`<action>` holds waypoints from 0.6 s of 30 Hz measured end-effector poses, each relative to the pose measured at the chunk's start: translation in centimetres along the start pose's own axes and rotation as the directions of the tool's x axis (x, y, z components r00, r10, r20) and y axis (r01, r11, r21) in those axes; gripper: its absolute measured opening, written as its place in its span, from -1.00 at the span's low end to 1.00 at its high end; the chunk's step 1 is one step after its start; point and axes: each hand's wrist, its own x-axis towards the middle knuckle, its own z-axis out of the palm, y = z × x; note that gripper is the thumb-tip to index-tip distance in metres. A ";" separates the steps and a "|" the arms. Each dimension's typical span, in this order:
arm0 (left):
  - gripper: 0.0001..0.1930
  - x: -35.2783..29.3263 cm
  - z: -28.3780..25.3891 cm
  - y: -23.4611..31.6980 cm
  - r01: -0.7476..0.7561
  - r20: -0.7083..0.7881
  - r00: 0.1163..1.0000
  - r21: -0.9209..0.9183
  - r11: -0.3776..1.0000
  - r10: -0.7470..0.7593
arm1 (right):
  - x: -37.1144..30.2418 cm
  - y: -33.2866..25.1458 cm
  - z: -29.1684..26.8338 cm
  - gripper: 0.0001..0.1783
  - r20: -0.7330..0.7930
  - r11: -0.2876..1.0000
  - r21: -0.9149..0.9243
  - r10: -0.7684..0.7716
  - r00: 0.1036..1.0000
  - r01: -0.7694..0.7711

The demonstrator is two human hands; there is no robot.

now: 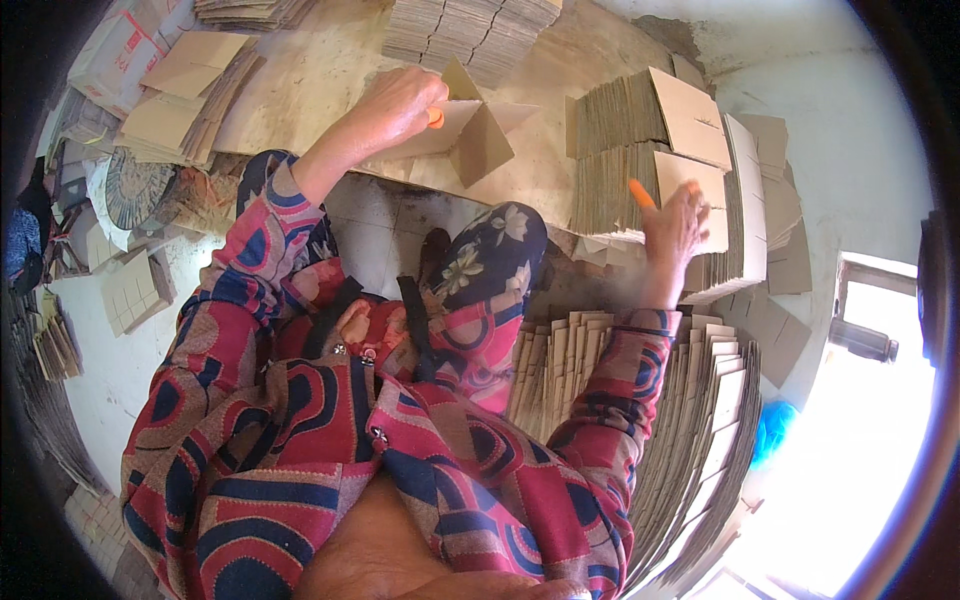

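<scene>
Overhead, looking down past patterned red sleeves and lap. Left hand [395, 100] out over the bench [310, 70], curled down on a half-folded carton [470, 135], orange fingertip cover showing at the thumb side; pressing or gripping, cannot tell which. Carton partly opened, flaps standing up, lying on the bench just in front of a flat stack [470, 30] at the far edge. Right hand [675, 225] spread flat, fingers open, resting on the top sheet of a tall cardboard pile [650, 130] at right; orange cover on one raised finger; nothing clasped. More flat blanks [700, 400] fanned below the right forearm, beside the knee. Loose cardboard heaps [185, 95] at left. Bright doorway [860, 440] lower right.
</scene>
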 end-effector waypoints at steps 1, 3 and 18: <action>-0.91 -0.1 0.1 -0.2 -0.019 -0.033 0.999 -0.027 0.999 0.018 | -0.4 1.5 0.7 -0.24 0.135 0.998 0.036 0.043 0.990 -0.048; -0.88 -0.6 0.2 -0.6 -0.058 -0.094 0.994 -0.079 0.995 0.051 | -0.4 3.0 0.5 -0.34 0.295 0.989 0.129 0.027 0.955 -0.067; -0.72 -3.0 -0.8 -1.4 -0.023 -0.235 0.972 -0.042 0.999 0.012 | 1.3 3.4 -4.4 -0.73 0.435 0.942 0.312 -0.029 0.900 -0.120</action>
